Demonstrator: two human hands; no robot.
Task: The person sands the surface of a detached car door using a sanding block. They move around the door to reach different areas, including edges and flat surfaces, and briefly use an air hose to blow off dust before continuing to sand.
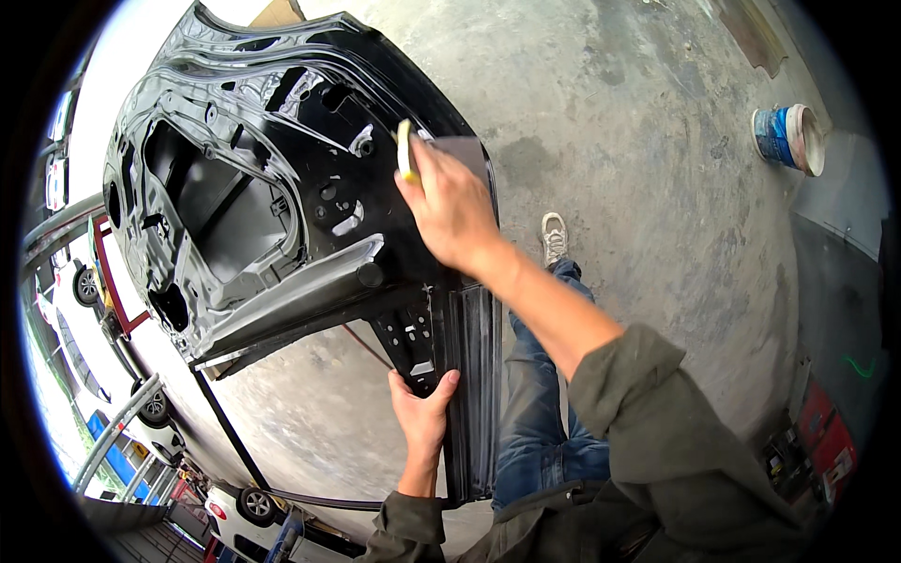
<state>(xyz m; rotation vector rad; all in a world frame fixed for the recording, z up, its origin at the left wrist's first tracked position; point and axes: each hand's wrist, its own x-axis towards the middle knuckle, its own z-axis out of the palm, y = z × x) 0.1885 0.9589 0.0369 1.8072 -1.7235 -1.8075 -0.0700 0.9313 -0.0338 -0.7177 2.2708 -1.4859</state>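
A black car door (399, 249) stands before me, its inner side with cut-outs and ribs showing. My right hand (452, 206) is closed on a flat pad with a yellow edge (406, 155), perhaps a sanding sponge, against the door's right part. A thin greyish sheet (466, 155) shows beside those fingers; whether it belongs to the pad I cannot tell. Lower down, my left hand (420, 413) grips the door at the tip of the perforated triangular corner (409, 342) of the window frame, thumb on the right side, fingers partly hidden.
A white and blue bucket (786, 139) is on the concrete floor (638, 169) at the right. My shoe (555, 236) is just right of the door. Metal railings (113, 432) and parked cars (239, 511) line the left. Red boxes (826, 436) sit at lower right.
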